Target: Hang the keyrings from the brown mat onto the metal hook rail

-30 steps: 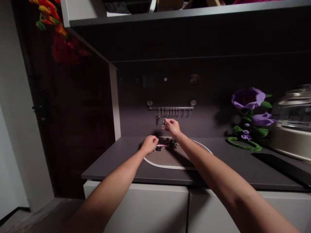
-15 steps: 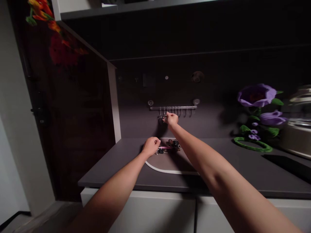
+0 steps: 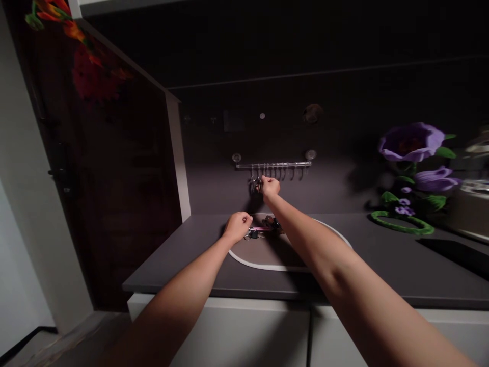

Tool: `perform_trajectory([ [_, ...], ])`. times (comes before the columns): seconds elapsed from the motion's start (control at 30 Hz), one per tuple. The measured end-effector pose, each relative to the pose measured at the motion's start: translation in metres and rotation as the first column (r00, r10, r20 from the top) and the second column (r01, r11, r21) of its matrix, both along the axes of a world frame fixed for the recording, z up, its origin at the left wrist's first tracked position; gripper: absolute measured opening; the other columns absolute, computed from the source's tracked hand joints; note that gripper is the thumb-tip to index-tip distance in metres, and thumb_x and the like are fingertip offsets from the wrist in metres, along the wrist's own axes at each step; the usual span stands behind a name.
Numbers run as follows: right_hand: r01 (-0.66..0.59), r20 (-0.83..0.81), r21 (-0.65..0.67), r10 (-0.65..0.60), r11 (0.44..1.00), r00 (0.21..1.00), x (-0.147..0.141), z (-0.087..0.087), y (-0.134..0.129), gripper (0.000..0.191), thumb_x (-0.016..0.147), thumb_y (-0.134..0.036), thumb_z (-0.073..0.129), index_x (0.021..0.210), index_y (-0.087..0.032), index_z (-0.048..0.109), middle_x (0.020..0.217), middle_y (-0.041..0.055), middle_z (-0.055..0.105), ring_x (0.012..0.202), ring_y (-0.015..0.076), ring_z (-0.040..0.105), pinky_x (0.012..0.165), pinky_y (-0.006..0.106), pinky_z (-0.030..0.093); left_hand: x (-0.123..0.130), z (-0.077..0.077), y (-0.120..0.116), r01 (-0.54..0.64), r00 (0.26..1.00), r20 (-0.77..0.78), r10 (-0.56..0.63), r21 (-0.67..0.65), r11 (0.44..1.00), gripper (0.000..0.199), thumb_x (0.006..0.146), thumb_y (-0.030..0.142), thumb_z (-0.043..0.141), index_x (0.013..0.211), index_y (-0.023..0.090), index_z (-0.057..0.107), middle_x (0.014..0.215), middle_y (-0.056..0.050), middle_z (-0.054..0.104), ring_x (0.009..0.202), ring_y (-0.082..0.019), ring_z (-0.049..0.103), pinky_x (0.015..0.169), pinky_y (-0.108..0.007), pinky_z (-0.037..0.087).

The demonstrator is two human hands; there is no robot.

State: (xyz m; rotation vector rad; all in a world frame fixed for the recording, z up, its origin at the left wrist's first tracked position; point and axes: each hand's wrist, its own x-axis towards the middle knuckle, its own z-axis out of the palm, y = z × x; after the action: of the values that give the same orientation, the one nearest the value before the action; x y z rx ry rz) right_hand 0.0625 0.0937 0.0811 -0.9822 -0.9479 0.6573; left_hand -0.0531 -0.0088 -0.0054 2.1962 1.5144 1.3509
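Observation:
My right hand (image 3: 271, 186) is raised to a clear hook rail (image 3: 274, 165) on the back wall. Its fingertips pinch a small bunch of keys (image 3: 259, 185), partly hidden by the fingers, just below the left hooks. Another metal ring or key (image 3: 252, 181) hangs on the hook to the left. Lower down, my left hand (image 3: 238, 226) is curled closed over the left edge of a brown mat (image 3: 263, 255) with a white rim. What its fingers hold, if anything, is hidden. Beside it on the mat lie a pink strip (image 3: 261, 229), a black key (image 3: 254, 235) and dark keychains (image 3: 273, 223).
Purple artificial flowers (image 3: 412, 142) with a green ring base stand at the right, near a shiny container (image 3: 469, 209). Orange flowers (image 3: 57, 15) hang at upper left before a dark door (image 3: 114, 204). A shelf overhangs the grey counter (image 3: 171, 260).
The view has shifted slightly, with the rail and wall sitting a little higher. My right hand stays at the hooks with the keys, and my left hand has hardly moved.

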Motion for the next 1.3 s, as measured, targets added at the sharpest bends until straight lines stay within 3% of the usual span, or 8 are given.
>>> perform_trajectory([
  [0.23,-0.158,-0.089,0.024,0.16,0.987,0.983,0.002,-0.006,-0.01,0.008,0.076,-0.019,0.05,0.071,-0.014,0.055,0.052,-0.0049,0.049,0.042,0.0055,0.047,0.045,0.018,0.047,-0.001,0.003,-0.003,0.013,0.999,0.038,-0.012,-0.032,0.999,0.022,0.075,0.024,0.047,0.067,0.013,0.064,0.061,-0.001,0.059,0.058,-0.011,0.049,0.057,-0.022,0.034],
  [0.47,-0.282,-0.046,-0.008,0.281,0.96,0.959,0.008,-0.013,-0.019,0.006,0.073,-0.012,0.049,0.072,-0.014,0.055,0.053,-0.005,0.05,0.047,0.0053,0.047,0.054,0.021,0.049,-0.003,0.002,-0.002,0.02,0.992,0.125,-0.011,-0.071,0.997,0.02,0.074,0.025,0.049,0.067,0.013,0.063,0.057,0.0,0.057,0.055,-0.01,0.047,0.054,-0.021,0.034],
  [0.73,-0.191,0.214,-0.109,0.211,0.975,0.954,0.021,-0.025,-0.042,0.019,0.069,-0.014,0.057,0.088,-0.014,0.058,0.081,0.0043,0.062,0.067,0.0085,0.056,0.064,0.023,0.048,-0.005,0.001,0.001,0.121,0.933,0.355,-0.063,-0.144,0.982,0.011,0.069,0.02,0.053,0.067,0.013,0.061,0.054,0.002,0.053,0.052,-0.008,0.046,0.052,-0.02,0.036],
  [0.87,-0.27,0.317,-0.126,0.297,0.955,0.901,0.026,-0.032,-0.064,0.015,0.07,-0.013,0.057,0.085,-0.013,0.06,0.078,0.0032,0.063,0.065,0.0082,0.056,0.069,0.025,0.046,-0.008,0.003,-0.002,0.158,0.889,0.453,-0.063,-0.175,0.972,0.004,0.066,0.015,0.058,0.065,0.012,0.061,0.053,0.002,0.054,0.052,-0.008,0.046,0.054,-0.02,0.038],
  [0.97,-0.302,0.469,-0.12,0.322,0.946,0.822,0.029,-0.042,-0.082,0.012,0.072,-0.013,0.057,0.082,-0.013,0.062,0.075,0.0029,0.064,0.065,0.0094,0.056,0.071,0.026,0.045,-0.011,0.006,-0.007,0.173,0.887,0.456,-0.07,-0.188,0.967,0.003,0.066,0.014,0.06,0.068,0.012,0.062,0.056,0.001,0.056,0.053,-0.007,0.048,0.055,-0.02,0.04],
  [1.03,-0.277,0.632,-0.087,0.268,0.957,0.727,0.031,-0.049,-0.094,0.011,0.073,-0.015,0.057,0.081,-0.014,0.064,0.077,0.0038,0.066,0.07,0.0115,0.058,0.074,0.027,0.044,-0.014,0.008,-0.013,0.203,0.899,0.428,-0.096,-0.213,0.956,0.003,0.068,0.012,0.06,0.069,0.011,0.062,0.056,0.001,0.056,0.053,-0.007,0.049,0.053,-0.019,0.039],
  [1.17,-0.258,0.884,0.013,0.109,0.966,0.454,0.034,-0.062,-0.111,0.014,0.077,-0.018,0.055,0.082,-0.016,0.068,0.087,0.0072,0.068,0.081,0.0164,0.06,0.078,0.027,0.042,-0.018,0.012,-0.022,0.239,0.927,0.354,-0.125,-0.299,0.924,0.003,0.069,0.012,0.06,0.072,0.01,0.062,0.057,0.0,0.056,0.048,-0.007,0.048,0.049,-0.02,0.038],
  [1.3,-0.29,0.976,0.02,0.044,0.957,0.214,0.035,-0.069,-0.116,0.02,0.081,-0.017,0.05,0.089,-0.015,0.068,0.092,0.0096,0.068,0.085,0.0176,0.061,0.076,0.024,0.04,-0.023,0.015,-0.025,0.238,0.945,0.293,-0.148,-0.302,0.923,0.007,0.069,0.017,0.063,0.07,0.01,0.061,0.055,0.001,0.057,0.047,-0.007,0.048,0.051,-0.02,0.038],
])
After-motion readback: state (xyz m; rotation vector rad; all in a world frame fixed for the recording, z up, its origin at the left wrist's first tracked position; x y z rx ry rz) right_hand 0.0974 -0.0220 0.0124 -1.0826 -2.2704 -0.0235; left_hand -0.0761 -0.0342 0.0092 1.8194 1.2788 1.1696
